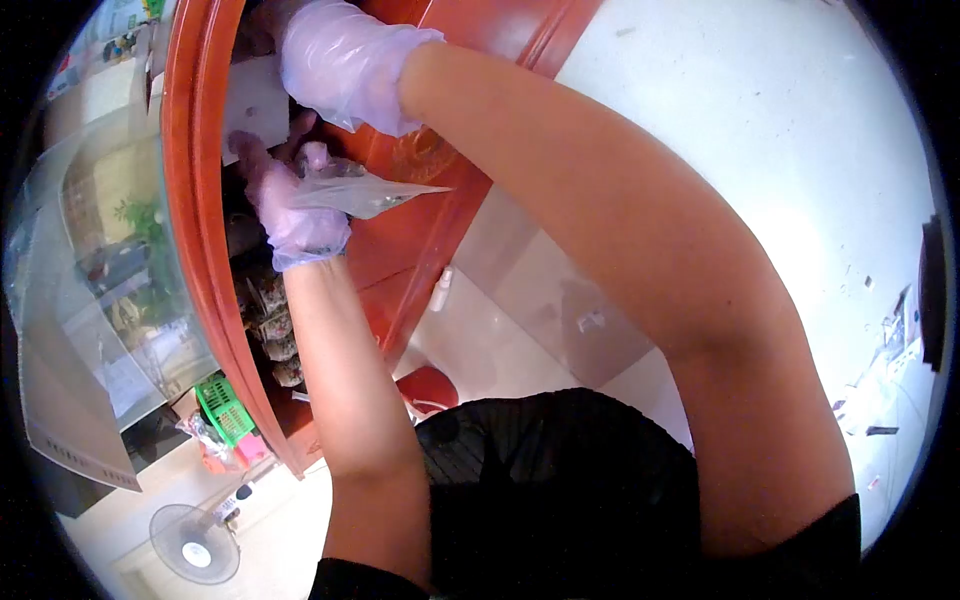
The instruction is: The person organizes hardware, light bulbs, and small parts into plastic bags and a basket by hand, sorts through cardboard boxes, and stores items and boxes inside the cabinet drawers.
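My left hand [297, 205], in a thin purple plastic glove, reaches into a red wooden cabinet [192, 150]. A crumpled clear plastic bag [368, 194] is caught between its thumb and palm, with its pointed end sticking out to the right. The fingertips are beside a white box or panel [258, 105] inside the cabinet; whether they press on it I cannot tell. My right hand [345, 65], gloved the same way, reaches in above it. Its fingers are out of sight in the dark interior, so its grip is hidden.
Patterned items [275, 335] are stacked inside the cabinet. Left of it are a glass panel [110, 260], a green basket [224, 408] and a fan [195, 553]. A small white bottle [441, 289] and a red round object [428, 388] are by the tiled floor [495, 330].
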`<state>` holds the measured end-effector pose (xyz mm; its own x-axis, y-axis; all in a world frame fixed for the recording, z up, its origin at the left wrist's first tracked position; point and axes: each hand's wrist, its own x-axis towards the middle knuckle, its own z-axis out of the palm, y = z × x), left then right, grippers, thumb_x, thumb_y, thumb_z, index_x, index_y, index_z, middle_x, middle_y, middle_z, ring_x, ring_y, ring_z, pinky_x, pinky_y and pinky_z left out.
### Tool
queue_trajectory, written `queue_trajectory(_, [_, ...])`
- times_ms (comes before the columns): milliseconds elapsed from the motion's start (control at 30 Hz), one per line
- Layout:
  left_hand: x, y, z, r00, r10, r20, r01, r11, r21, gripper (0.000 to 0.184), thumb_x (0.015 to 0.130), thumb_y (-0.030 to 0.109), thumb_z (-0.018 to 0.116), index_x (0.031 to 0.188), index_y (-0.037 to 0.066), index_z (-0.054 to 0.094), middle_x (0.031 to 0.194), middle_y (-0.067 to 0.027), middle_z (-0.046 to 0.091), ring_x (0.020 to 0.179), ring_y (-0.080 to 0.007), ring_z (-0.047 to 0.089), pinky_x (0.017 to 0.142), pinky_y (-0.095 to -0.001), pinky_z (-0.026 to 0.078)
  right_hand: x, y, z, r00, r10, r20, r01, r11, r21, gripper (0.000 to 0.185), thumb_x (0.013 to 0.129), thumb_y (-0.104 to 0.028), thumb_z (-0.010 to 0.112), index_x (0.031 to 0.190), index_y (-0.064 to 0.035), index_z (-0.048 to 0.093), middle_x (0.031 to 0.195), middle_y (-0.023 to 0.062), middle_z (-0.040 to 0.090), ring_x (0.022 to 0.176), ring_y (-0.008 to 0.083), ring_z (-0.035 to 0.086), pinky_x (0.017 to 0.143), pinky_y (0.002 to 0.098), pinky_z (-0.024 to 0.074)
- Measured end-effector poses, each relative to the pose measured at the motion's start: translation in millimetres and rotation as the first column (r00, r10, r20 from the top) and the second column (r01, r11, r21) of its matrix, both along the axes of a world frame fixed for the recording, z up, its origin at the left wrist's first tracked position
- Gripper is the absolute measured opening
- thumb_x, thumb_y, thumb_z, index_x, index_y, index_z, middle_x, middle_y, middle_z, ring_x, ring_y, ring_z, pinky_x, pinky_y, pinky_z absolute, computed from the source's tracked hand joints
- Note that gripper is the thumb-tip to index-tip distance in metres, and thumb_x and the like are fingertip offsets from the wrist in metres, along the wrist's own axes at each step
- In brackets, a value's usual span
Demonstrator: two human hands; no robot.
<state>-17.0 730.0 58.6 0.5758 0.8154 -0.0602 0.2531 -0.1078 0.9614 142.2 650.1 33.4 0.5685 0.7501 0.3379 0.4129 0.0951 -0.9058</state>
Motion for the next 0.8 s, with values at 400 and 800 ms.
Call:
queue_trajectory(400, [52, 68, 10, 0.898, 0.119, -0.424, 0.133, 0.844, 0.519, 0.061, 0.083, 0.038, 0.069, 0.129, 0.005, 0.047, 0.112, -0.0113, 0.063, 0.092, -0.0240, 0.059, 0.083, -0.0369, 0.050, -38, 18, -3, 0.901, -0.094, 0.424, 0.114, 0.993, -0.021, 0.030, 0.076, -0.010, 0.066, 0.105, -0.0034, 0.069, 0.108, 0.0214, 0.066, 0.103, 0.0346, 0.063, 0.082, 0.0429, 0.0546])
queue_trajectory(800, [79, 26, 23, 0.951, 0.149, -0.272, -0.054, 0.943, 0.328, 0.067, 0.089, 0.055, 0.061, 0.123, -0.002, 0.055, 0.098, -0.0149, 0.063, 0.083, -0.0298, 0.062, 0.077, -0.0432, 0.052, -16, -60, -42, 0.644, -0.324, 0.693, 0.302, 0.940, 0.160, 0.026, 0.076, -0.021, 0.069, 0.099, -0.0106, 0.072, 0.104, 0.0081, 0.069, 0.106, 0.0239, 0.061, 0.097, 0.0461, 0.0404])
